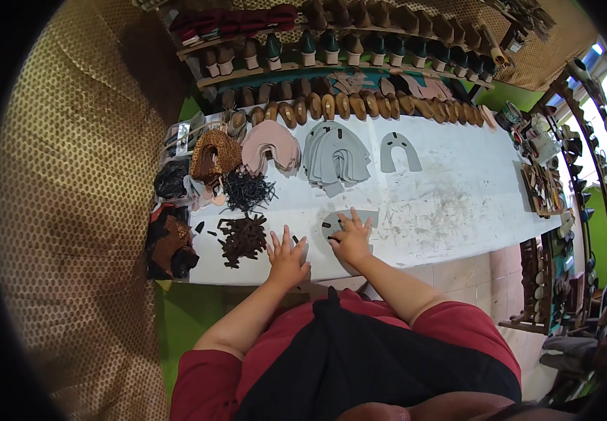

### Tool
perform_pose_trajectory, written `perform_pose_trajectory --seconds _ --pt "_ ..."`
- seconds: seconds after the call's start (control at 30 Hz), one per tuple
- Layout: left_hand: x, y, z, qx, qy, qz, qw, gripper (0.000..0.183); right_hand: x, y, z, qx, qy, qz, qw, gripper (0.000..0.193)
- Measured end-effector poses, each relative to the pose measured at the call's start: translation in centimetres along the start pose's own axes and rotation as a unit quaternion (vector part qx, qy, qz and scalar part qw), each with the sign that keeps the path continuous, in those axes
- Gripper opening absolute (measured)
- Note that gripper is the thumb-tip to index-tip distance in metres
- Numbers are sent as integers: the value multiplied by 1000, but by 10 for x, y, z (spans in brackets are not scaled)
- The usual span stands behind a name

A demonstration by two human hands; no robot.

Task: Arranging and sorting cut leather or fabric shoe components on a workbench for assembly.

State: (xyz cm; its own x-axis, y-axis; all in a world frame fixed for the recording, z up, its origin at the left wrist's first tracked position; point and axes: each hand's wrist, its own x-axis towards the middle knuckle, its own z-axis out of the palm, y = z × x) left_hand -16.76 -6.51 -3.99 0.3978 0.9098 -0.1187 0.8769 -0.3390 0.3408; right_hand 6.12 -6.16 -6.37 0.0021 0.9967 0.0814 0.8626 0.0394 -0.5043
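My right hand [351,242] lies with spread fingers on a curved grey shoe-upper piece [368,217] near the table's front edge. Small black strips sit on that piece, one of them by my thumb. At its left, my left hand [288,261] rests on the table, fingers apart. A bit of grey material shows beside its fingertips, mostly hidden by the hand. Left of that hand is a heap of dark brown strips [242,240], with a tangle of black strips [249,191] behind it. A grey U-shaped piece [401,152] bearing black strips lies farther back.
Stacks of grey pieces [336,158], pink pieces [270,146] and leopard-print pieces [216,154] stand across the white table [458,189]. Behind them runs a row of brown shoe lasts [328,107]. Shelves of shoes rise at the back; a tool box [543,189] sits at right.
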Motion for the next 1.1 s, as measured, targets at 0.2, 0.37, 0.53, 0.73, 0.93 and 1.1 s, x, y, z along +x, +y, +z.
perform_pose_trajectory --seconds 0.2,0.37,0.53,0.73,0.93,1.1 --pt "0 9 2 3 -22 4 1000 74 2 2 17 -10 35 -7 999 9" --pt "-1 5 4 2 -19 1 1000 74 1 10 15 12 49 59 997 9" --pt "0 5 4 -4 -19 0 1000 71 2 14 9 9 37 86 996 10" --pt "4 9 8 0 -28 16 999 68 4 11 12 10 29 93 995 12" --pt "8 12 5 -8 -35 14 999 68 8 3 13 26 9 135 990 12" --pt "7 10 9 0 -41 17 999 69 7 3 16 27 22 145 989 10"
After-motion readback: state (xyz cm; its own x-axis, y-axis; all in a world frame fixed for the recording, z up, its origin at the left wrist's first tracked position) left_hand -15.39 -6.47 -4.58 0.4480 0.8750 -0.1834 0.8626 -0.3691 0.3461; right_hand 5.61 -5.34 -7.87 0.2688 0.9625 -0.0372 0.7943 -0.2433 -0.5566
